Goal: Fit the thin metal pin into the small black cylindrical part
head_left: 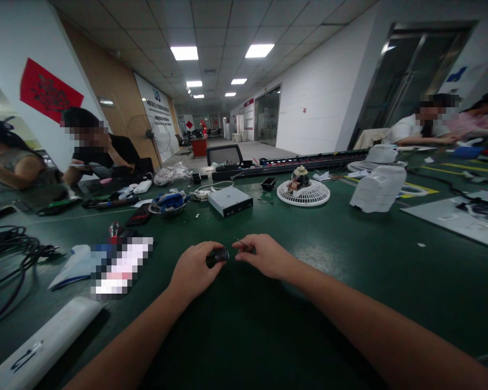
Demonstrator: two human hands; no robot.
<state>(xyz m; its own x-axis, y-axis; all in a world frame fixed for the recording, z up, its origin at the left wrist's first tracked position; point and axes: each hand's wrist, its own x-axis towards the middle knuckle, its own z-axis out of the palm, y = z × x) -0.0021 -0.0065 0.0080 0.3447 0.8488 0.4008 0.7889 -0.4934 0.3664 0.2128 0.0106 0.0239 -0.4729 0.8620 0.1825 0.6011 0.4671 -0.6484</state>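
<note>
Just above the green table (236, 325), my left hand (194, 270) is closed around a small black cylindrical part (218, 255) with a shiny rim, its end turned towards the right. A short way to the right, my right hand (264, 254) pinches a thin, metallic-looking rod (242, 243) between thumb and fingers; its exact kind is too small to make out. The two hands are apart, with a narrow gap between the rod and the black part. Beyond them lies a grey optical disc drive (230, 201).
A round white grille with a motor (303, 190) and a white plastic housing (378, 188) stand farther back. To the left are a bowl with blue items (169, 201), black cables (16, 254) and a long white case (44, 341). People sit along both sides.
</note>
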